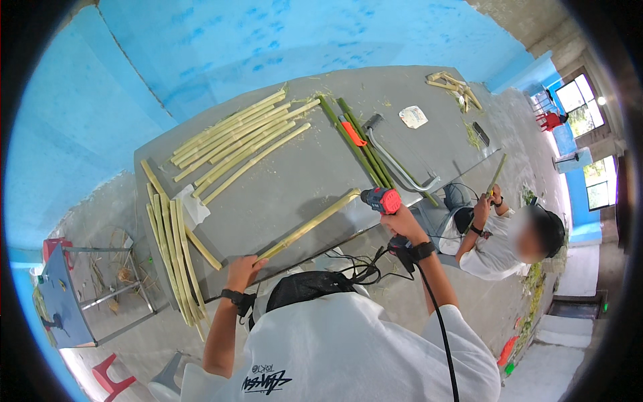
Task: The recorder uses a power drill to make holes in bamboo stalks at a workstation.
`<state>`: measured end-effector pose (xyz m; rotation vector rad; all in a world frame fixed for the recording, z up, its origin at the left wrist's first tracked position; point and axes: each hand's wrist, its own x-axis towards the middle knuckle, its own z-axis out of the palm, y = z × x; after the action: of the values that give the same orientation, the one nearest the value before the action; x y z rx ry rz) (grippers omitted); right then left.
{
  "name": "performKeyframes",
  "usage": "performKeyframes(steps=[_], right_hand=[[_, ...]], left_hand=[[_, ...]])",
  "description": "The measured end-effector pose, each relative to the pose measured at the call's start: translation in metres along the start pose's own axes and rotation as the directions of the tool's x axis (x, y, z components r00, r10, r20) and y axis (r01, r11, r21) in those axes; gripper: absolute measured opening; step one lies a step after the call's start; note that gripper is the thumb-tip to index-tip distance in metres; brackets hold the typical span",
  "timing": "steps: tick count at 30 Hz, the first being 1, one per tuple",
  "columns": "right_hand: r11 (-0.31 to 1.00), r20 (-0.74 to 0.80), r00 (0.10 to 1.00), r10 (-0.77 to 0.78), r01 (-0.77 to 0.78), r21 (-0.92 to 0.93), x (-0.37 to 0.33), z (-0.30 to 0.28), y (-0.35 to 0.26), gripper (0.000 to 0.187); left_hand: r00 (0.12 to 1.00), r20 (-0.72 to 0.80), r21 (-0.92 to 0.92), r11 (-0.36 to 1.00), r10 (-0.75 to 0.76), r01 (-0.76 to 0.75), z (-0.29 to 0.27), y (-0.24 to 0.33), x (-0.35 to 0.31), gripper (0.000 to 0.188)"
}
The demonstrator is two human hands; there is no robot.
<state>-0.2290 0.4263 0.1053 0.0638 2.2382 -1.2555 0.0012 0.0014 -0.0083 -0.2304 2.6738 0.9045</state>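
Note:
My left hand [244, 273] is closed on the near-left end of a pale, peeled bamboo stick [308, 226], which slants up to the right over the table's front part. In my right hand [405, 224] is a red and black cordless drill [383, 200], its fingers wrapped round the grip. The drill's nose points left and meets or nearly meets the stick's far end; the bit itself cannot be made out. Just beyond the drill lie green bamboo poles [358, 151], an orange-handled tool [353, 133] and a hacksaw [395, 161].
Peeled bamboo sticks [234, 137] lie in a row on the grey table [301, 174], with another bundle [175, 244] over its left edge. A white piece [413, 117] lies at the back right. On the right, a seated co-worker [499, 234] holds a green stick [497, 173].

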Motion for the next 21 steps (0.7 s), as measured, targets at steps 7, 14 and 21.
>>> performKeyframes(steps=[7,14,21], right_hand=[[0.983,-0.014,1.0,0.025,-0.027,-0.183,0.003,0.001,-0.03,0.018],[0.983,0.041,0.993,0.11,-0.102,-0.15,0.014,-0.006,-0.026,0.017],[0.989,0.097,0.988,0.124,-0.115,-0.094,0.014,-0.01,-0.038,0.019]], left_hand=[[1.0,-0.027,0.061,0.998,-0.007,0.008,0.007,0.0,-0.004,0.057],[1.0,0.0,0.041,0.999,-0.029,0.029,0.001,0.006,-0.004,0.059],[0.999,0.023,0.06,0.997,-0.046,0.045,0.002,0.003,-0.004,0.059]])
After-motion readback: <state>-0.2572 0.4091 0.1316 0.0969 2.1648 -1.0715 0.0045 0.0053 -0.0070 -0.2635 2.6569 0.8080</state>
